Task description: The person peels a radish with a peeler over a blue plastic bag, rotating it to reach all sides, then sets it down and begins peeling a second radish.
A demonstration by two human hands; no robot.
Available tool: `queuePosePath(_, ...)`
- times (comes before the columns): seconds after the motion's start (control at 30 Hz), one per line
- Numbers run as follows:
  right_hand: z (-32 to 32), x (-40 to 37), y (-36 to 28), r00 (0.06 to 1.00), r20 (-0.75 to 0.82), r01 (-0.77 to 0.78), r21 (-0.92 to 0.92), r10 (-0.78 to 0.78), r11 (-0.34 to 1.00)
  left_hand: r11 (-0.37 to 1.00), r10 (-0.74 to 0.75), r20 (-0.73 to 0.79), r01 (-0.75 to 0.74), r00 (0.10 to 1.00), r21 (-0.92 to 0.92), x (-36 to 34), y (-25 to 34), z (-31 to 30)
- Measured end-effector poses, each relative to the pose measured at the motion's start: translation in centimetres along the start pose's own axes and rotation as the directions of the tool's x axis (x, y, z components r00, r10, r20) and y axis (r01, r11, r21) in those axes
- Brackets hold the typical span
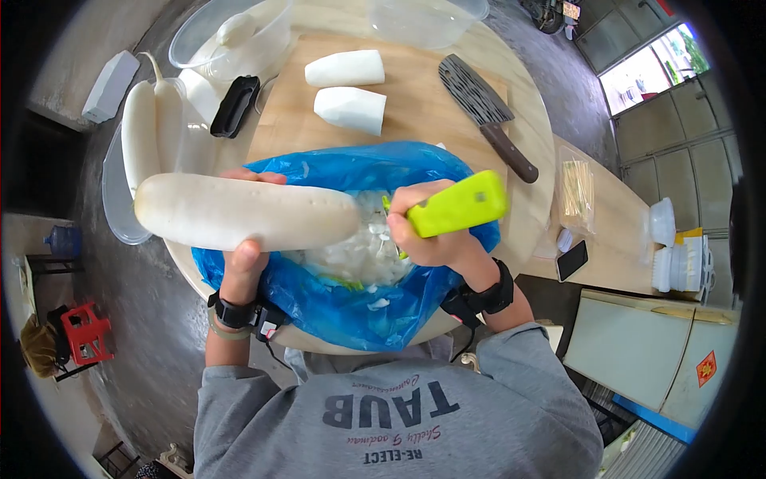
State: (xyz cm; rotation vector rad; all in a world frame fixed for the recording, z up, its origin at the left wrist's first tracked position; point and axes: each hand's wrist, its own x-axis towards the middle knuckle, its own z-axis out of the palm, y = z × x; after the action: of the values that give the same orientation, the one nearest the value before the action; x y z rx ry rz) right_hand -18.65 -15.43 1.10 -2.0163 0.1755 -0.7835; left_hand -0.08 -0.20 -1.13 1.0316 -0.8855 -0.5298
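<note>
My left hand is closed round a long white radish, held level over the left part of a blue plastic bag. In my right hand is the lime-green handle of a peeler, whose head is mostly hidden by my fingers near the radish's right end. White peelings with a few green bits lie inside the bag beneath both hands. Beyond the bag, two peeled radish pieces rest on a wooden cutting board.
A cleaver with a dark handle lies on the board's right side. Whole radishes sit in a clear container at left, near a black tray. Clear tubs stand at the back. A phone and packed skewers lie on the right table.
</note>
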Motion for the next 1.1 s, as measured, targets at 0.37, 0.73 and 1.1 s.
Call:
queuePosePath(0.37,-0.5,0.0,-0.6,0.974,-0.152,-0.108,0.35,0.171,0.93,0.933,-0.257,-0.006,0.246,0.966,-0.261,0.0,0.4,0.5)
queuePosePath(0.73,0.5,0.1,-0.8,0.971,-0.172,-0.052,0.533,0.168,0.844,0.779,-0.397,0.028,0.353,0.917,-0.519,-0.2,-0.4,-0.6)
queuePosePath(1.1,-0.6,0.2,-0.4,0.999,0.026,-0.037,0.67,0.026,0.741,0.766,-0.446,0.026,0.396,0.895,-0.506,-0.1,-0.8,-0.7)
